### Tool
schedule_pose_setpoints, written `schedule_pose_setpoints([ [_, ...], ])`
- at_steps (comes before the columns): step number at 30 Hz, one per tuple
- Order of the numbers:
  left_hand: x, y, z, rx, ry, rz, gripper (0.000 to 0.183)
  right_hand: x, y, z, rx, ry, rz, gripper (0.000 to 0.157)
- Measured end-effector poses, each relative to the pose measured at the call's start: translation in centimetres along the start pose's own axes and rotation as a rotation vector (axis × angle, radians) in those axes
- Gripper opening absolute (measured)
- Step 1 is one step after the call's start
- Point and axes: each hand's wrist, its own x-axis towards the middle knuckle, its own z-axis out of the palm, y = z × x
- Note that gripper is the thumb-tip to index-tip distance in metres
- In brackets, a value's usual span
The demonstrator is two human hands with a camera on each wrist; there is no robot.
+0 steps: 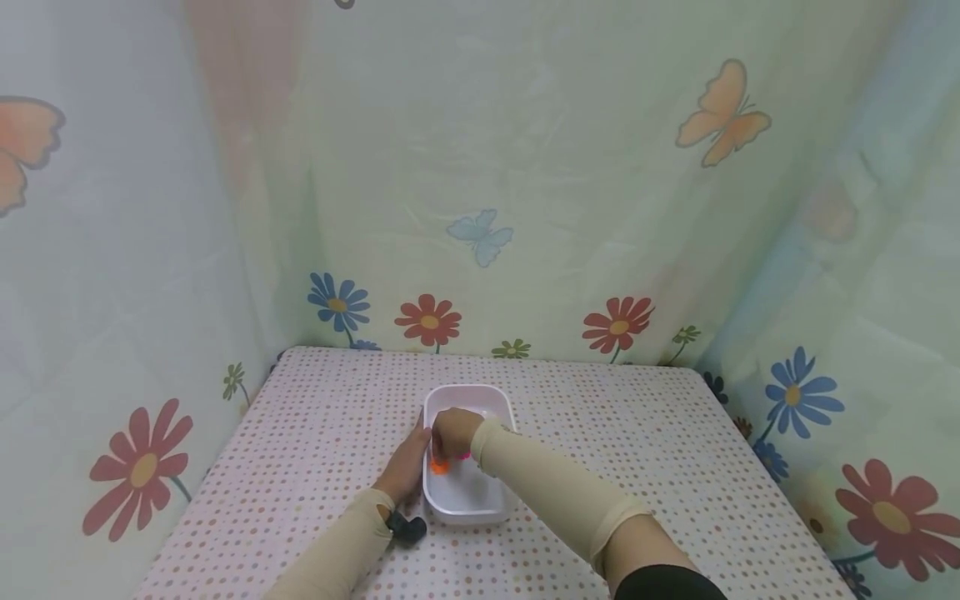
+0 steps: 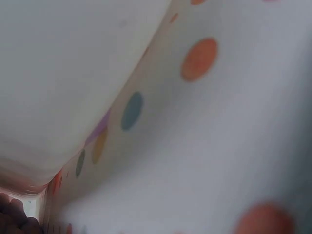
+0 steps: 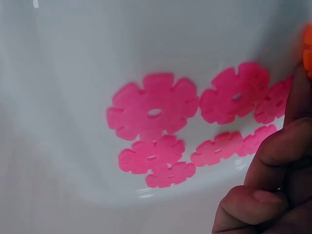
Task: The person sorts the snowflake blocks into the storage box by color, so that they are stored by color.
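A white plastic basin stands on the dotted table. My left hand lies along the outside of its left wall, fingers pointing forward beside the rim. The left wrist view is mostly filled by the basin's outer wall. My right hand reaches down inside the basin with curled fingers. By its fingertips is an orange plastic piece, also visible below the knuckles; I cannot tell whether the fingers pinch it. Several pink flower-shaped discs with slotted edges lie on the basin floor beside that hand.
A pink-and-white dotted cloth covers the table. Hanging sheets printed with flowers and butterflies enclose the back and both sides. A dark wrist-worn device sits at the left wrist, near the basin's lower left corner.
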Motion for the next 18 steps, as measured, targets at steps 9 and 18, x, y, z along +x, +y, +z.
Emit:
schedule_pose_setpoints([
  [9,0.4,-0.3,0.2,-0.01,0.017,-0.041,0.069,-0.7,0.3,0.1,0.105,0.016,0.06,0.018],
  [18,0.3,-0.4,0.3,-0.048,0.011,-0.1,0.067,-7.1,6.7,-5.7,0.244,0.054,0.126,0.015],
])
